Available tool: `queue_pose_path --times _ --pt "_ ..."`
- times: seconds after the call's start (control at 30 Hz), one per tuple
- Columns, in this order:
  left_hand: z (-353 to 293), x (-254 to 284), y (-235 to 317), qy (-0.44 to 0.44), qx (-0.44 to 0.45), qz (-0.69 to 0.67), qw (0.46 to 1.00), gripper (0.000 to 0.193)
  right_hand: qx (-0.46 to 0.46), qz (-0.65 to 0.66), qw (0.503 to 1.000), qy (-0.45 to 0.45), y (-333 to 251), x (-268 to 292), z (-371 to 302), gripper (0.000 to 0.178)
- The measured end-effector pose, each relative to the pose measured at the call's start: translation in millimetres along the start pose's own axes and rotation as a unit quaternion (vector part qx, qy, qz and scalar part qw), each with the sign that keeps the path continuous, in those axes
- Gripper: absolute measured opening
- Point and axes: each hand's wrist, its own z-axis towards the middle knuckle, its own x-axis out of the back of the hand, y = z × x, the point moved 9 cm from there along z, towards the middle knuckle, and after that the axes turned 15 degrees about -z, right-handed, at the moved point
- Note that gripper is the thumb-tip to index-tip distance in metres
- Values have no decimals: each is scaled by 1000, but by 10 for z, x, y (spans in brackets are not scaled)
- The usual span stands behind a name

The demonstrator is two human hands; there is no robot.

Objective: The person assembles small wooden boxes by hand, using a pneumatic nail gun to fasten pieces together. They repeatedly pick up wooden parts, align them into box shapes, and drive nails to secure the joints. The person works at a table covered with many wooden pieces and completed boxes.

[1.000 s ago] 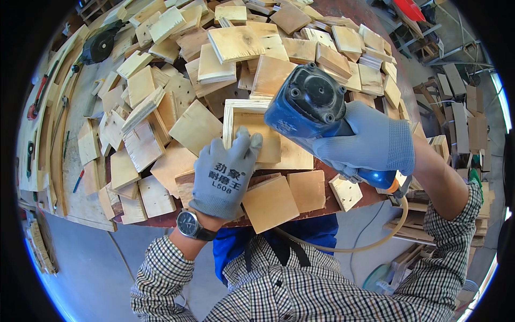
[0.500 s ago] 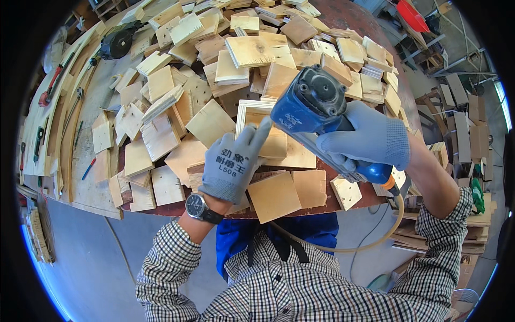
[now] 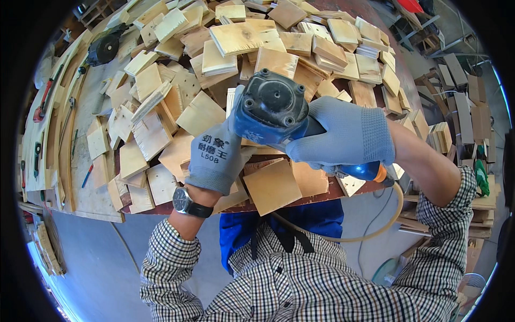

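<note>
My right hand (image 3: 343, 131), in a grey-blue work glove, is closed round the handle of a blue and black air nail gun (image 3: 276, 102). A tan air hose (image 3: 396, 217) runs from the handle's end. Beneath the tool's head lies a small plywood frame (image 3: 231, 99), mostly hidden; only its left edge shows. At that edge my gloved left hand (image 3: 213, 161) grips the frame, its fingertips covered by the nail gun. Loose square plywood pieces (image 3: 272, 187) lie just in front, by the table's near edge.
A large heap of plywood blocks (image 3: 241, 38) spreads across the table behind my hands. To the left are a black round tool (image 3: 104, 51), long wooden strips (image 3: 68, 145), a blue pen (image 3: 87, 176) and a red-handled tool (image 3: 40, 112). Stacked boards (image 3: 485, 201) stand at the right.
My right hand has moved the nail gun left and slightly down, over the plywood frame and my left fingers. The left hand remains at the frame; the whole view has shifted slightly.
</note>
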Motion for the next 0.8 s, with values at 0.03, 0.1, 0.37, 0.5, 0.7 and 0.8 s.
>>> queue_pose_path --times 0.03,0.1,0.37,0.5,0.7,0.8 --pt "-3 -7 -10 1 -2 -3 1000 47 11 -3 1000 7 9 -1 16 43" --pt "-12 -19 -37 4 -5 -9 1000 47 33 -9 999 21 40 -14 54 39" --pt "-61 -101 -95 -3 6 -6 1000 41 20 -34 999 23 95 -40 95 40" --pt "-67 -79 -58 4 -9 -27 1000 38 -14 -22 1000 0 65 -3 71 41" --pt "-2 -54 -15 -14 3 18 1000 51 -4 30 1000 -7 140 -43 65 42" --pt "-5 -63 -100 -27 46 56 997 46 27 40 999 9 121 -109 75 38"
